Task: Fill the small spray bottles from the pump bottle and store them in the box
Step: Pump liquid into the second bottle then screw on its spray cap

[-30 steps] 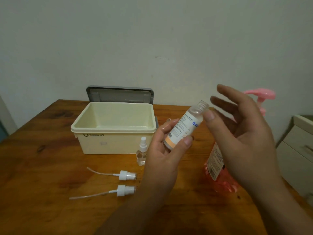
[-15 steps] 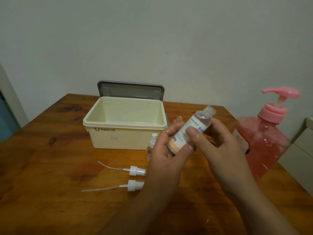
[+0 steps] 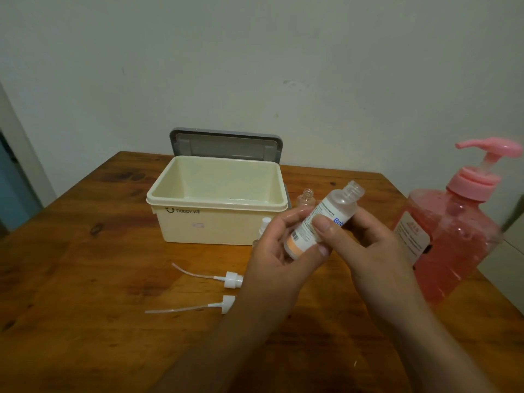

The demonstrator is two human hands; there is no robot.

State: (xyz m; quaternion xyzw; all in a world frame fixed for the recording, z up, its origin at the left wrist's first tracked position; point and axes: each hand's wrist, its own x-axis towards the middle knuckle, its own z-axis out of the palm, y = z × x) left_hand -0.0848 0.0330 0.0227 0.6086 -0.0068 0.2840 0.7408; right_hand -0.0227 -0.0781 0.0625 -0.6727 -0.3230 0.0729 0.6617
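Observation:
A small clear bottle [image 3: 326,219] with a white label and an open neck is tilted, neck up to the right, above the wooden table [image 3: 85,293]. My left hand [image 3: 275,259] holds its lower end. My right hand [image 3: 368,245] grips it from the right, thumb on the label. The big pink pump bottle [image 3: 453,239] stands at the right. The cream box [image 3: 209,225] sits open behind my hands. A second open small bottle [image 3: 306,197] and a capped spray bottle [image 3: 265,224], partly hidden by my left hand, stand by the box.
Two white spray heads with long tubes [image 3: 233,280] [image 3: 228,303] lie on the table left of my left wrist. The box's grey lid [image 3: 226,144] stands up behind it against the wall. A white cabinet [image 3: 507,251] sits beyond the table's right edge.
My right hand, open beside the bottle's neck a second ago, has come down and closed on the bottle. The pump bottle it hid now shows fully.

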